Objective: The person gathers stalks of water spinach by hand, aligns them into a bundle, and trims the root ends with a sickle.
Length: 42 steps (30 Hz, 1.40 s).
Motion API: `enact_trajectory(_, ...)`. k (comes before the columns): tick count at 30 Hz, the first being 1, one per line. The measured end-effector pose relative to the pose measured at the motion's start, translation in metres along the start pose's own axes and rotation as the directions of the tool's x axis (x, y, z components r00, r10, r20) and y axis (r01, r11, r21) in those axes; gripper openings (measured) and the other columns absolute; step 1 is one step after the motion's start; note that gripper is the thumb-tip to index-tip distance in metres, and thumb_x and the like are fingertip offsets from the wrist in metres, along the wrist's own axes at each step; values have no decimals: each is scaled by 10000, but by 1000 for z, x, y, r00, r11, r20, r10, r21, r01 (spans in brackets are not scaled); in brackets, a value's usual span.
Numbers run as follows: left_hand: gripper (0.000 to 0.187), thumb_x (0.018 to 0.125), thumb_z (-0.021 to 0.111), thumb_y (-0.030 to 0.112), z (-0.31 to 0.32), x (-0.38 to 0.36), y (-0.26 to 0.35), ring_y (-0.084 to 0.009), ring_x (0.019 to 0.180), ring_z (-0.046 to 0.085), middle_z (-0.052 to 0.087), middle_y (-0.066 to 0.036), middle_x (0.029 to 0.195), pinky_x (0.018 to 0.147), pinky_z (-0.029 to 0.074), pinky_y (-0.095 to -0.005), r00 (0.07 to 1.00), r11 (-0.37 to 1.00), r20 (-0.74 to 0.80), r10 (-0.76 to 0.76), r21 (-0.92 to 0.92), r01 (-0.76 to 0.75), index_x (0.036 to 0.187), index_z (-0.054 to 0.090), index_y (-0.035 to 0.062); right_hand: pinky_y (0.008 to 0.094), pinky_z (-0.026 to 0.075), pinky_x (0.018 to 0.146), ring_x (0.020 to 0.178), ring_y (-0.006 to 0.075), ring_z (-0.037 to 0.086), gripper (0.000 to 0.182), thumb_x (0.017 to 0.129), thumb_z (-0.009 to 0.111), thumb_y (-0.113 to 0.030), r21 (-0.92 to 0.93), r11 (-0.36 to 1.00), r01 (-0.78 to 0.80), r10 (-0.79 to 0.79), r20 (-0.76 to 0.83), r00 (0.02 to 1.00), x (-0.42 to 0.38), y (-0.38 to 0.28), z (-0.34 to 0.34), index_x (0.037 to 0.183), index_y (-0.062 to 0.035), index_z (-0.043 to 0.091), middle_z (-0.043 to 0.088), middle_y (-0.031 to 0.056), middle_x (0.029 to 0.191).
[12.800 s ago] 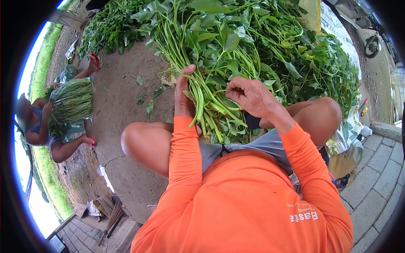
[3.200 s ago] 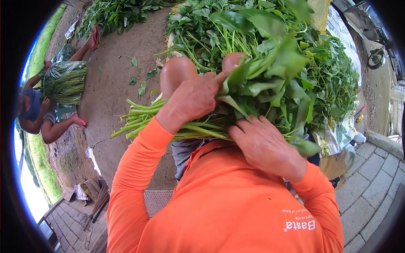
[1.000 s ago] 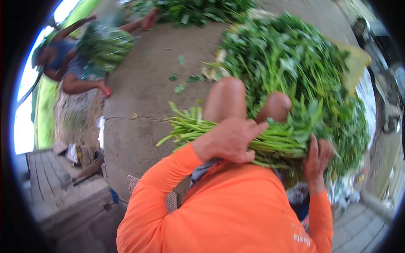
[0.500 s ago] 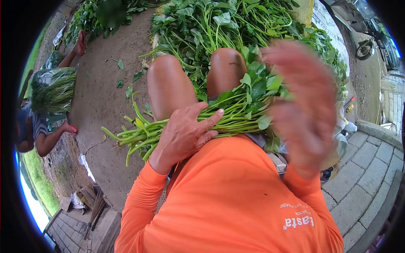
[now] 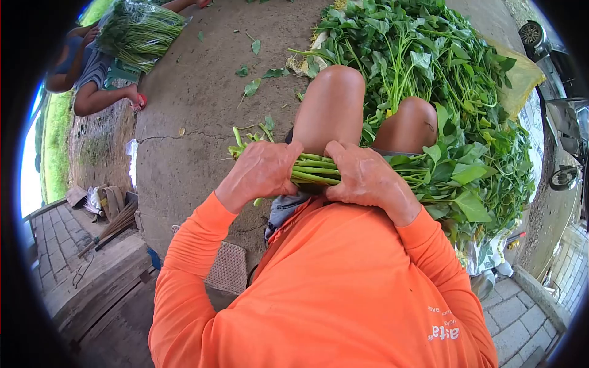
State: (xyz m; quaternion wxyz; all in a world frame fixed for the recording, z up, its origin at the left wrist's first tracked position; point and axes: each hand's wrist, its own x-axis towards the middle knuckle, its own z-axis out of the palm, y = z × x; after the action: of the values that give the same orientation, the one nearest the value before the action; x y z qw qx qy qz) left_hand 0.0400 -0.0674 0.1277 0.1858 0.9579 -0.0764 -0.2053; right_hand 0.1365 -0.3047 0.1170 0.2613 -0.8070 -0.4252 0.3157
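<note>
A bundle of leafy green stems lies crosswise on my lap, just in front of my knees. My left hand is closed around it near the cut ends, which stick out to the left. Closer to the leaves, my right hand grips the same bundle from above. A short stretch of bare stems shows between both thumbs. Broad leaves spread out to the right of my right hand. My palms and the undersides of my fingers are hidden.
A large heap of leafy greens lies beyond my knees on yellow sacking. At the upper left sits another person with a plastic-wrapped bundle of greens. Loose leaves dot the concrete floor. Motorcycle parts stand far right.
My right hand, raised and blurred before, has come down and left onto the stems. My left hand now wraps round the bundle near its cut ends. The view has shifted.
</note>
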Motion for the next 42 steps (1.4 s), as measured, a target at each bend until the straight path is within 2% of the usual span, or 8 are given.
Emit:
enact_trajectory(6, 483, 666, 869, 229, -47, 31, 3, -425, 754, 702, 676, -171, 732, 626, 531, -525, 985, 964, 49, 167, 203, -173, 980, 545, 58, 558, 557, 802, 927, 492, 698, 562, 752, 838, -222, 17, 999, -36, 37, -40, 999, -3, -2, -14, 1173, -23, 523, 707, 258, 1017)
enact_trajectory(11, 486, 698, 910, 311, -85, 83, 12, -357, 748, 684, 636, -103, 779, 682, 543, -466, 688, 785, -398, 607, 437, -440, 969, 573, 91, 554, 566, 760, 879, 475, 703, 597, 767, 814, -161, -98, 982, -162, 106, -426, 899, -11, -2, -36, 1289, -41, 550, 731, 238, 965)
enact_trajectory(18, 507, 702, 930, 337, -56, 121, -25, -373, 876, 705, 683, -96, 875, 843, 550, -497, 840, 849, -192, 507, 281, -448, 1005, 594, 108, 575, 556, 823, 946, 490, 714, 768, 721, 805, -125, -10, 952, -307, 291, -292, 911, 17, 24, -13, 1401, -49, 456, 731, 297, 1003)
enact_trajectory(22, 501, 733, 925, 323, -77, 106, 6, -342, 855, 715, 701, -84, 964, 835, 566, -494, 493, 751, -567, 660, 503, -428, 1079, 645, 93, 471, 571, 806, 915, 402, 746, 929, 674, 830, -151, 213, 933, -289, 322, -141, 936, 18, 35, -50, 1494, 33, 434, 741, 287, 1016)
enact_trajectory(25, 472, 776, 918, 310, -76, 59, 45, -317, 805, 708, 692, -108, 1071, 762, 585, -445, 422, 805, -722, 549, 319, -501, 1108, 680, 72, 323, 541, 718, 831, 173, 683, 822, 692, 830, -178, 433, 858, -278, 343, -79, 936, -1, 35, -96, 1435, 21, 540, 726, 91, 948)
enact_trajectory(32, 327, 922, 817, 327, -25, 92, 89, -324, 716, 664, 674, -118, 797, 701, 567, -414, 548, 919, -835, -47, -250, -303, 981, 689, 32, 307, 562, 869, 960, 162, 694, 875, 666, 854, -53, 654, 744, -137, 299, -143, 944, -6, 53, -118, 1475, 25, 528, 732, 73, 1107)
enact_trajectory(38, 247, 941, 766, 253, -47, 122, 60, -352, 705, 647, 641, -134, 694, 713, 526, -466, 628, 937, -736, 254, 28, -347, 842, 651, 59, 298, 521, 962, 1039, 139, 658, 866, 677, 841, 10, 636, 744, -206, 364, -127, 923, -17, 29, -125, 1490, -20, 544, 703, 30, 1184)
enact_trajectory(42, 236, 1011, 680, 283, -76, 133, -9, -365, 687, 676, 673, -155, 756, 631, 536, -459, 514, 967, -857, -43, -165, -195, 907, 664, 72, 301, 510, 997, 1064, 143, 653, 902, 674, 847, -51, 615, 775, -145, 314, -176, 933, -25, 45, -125, 1511, 13, 519, 707, 47, 1223)
